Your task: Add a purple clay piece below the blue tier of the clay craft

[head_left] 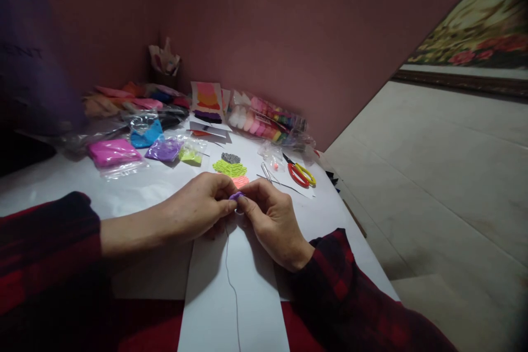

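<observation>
Left hand [200, 203] and right hand [274, 220] meet above the white paper [218, 297], each grip closed in a pinch on the same small purple piece [236, 196], located just nearside of the coral patch [240, 181]. Beyond lie a yellow-green patch [229, 168] and a grey patch [230, 158]; scissors [298, 175] rest rightward, a purple packet [163, 149] leftward on the worktop [66, 179].

We look through a single camera worn on the person's head, facing forward and down across the white tabletop [325, 217]. It sits close: left hand [204, 203] and right hand [274, 220] meet near mid-frame, while we see the pinkish wall [289, 27] farther off, along the top.
</observation>
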`<state>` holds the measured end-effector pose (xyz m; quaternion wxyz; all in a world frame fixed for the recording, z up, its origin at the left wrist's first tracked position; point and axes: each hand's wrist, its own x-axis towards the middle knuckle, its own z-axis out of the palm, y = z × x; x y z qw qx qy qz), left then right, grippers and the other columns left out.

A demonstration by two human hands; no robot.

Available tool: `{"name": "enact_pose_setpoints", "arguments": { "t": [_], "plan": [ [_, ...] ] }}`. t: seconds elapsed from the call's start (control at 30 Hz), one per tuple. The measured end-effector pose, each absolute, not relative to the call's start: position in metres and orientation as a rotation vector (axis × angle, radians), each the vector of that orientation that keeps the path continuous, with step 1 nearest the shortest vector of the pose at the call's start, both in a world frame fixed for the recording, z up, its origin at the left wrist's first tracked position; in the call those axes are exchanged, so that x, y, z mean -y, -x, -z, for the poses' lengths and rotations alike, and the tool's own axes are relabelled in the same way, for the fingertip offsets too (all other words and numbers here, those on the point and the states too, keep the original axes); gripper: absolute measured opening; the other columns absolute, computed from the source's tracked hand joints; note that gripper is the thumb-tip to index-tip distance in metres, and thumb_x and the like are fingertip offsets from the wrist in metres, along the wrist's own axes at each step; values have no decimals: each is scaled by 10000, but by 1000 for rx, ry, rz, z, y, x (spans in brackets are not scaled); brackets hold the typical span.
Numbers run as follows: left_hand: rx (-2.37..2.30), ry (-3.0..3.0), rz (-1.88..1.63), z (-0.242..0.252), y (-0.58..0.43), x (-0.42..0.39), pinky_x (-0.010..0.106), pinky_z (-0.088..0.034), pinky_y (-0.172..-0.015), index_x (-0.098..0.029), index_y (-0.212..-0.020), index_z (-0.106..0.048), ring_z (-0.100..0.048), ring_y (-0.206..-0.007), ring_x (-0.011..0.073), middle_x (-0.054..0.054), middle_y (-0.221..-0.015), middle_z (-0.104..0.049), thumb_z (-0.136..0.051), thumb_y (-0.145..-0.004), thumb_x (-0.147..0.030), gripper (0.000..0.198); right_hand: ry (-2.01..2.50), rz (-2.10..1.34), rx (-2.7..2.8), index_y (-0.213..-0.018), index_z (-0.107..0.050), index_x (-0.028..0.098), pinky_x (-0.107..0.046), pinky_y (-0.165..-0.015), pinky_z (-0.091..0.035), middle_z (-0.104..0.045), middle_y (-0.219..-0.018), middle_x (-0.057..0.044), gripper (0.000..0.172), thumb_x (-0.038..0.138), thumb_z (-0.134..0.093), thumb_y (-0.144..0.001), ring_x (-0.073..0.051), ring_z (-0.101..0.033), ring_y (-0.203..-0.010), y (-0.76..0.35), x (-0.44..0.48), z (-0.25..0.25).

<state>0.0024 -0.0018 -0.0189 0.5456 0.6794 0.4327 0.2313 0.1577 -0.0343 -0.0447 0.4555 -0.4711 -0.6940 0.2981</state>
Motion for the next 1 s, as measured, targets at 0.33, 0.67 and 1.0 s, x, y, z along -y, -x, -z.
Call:
{"name": "enact_pose_setpoints", "arguments": {
  "t": [0.33,0.67,1.0],
  "plan": [
    [-983,-1489,-689,16,-2,0,208,-385,-412,-138,-722,-562,-482,-407,84,-48,-508,-524,-546,-806,-153,87,1105,-869,1487,-842,-588,181,-215,-388,-427,-594,-668,21,53,233,-598,-849,-87,-520,-452,-153,34,43],
    [-914,-1327,-761,14,-3,-1,237,-461,-488,-109,-801,-610,-551,-444,108,-35,-496,-583,-540,-787,-94,73,1037,-747,1583,-888,-664,192,-255,-580,-490,-649,-744,-5,65,193,-609,-854,-113,-576,-618,-156,35,43],
    [-864,-1451,-793,13,0,0,200,-400,-449,-132,-707,-588,-521,-425,91,-33,-466,-571,-636,-789,-362,249,880,-837,1580,-1022,-590,204,-255,-557,-490,-633,-753,7,180,141,-566,-855,-111,-582,-599,-156,36,43]
  ]
}}
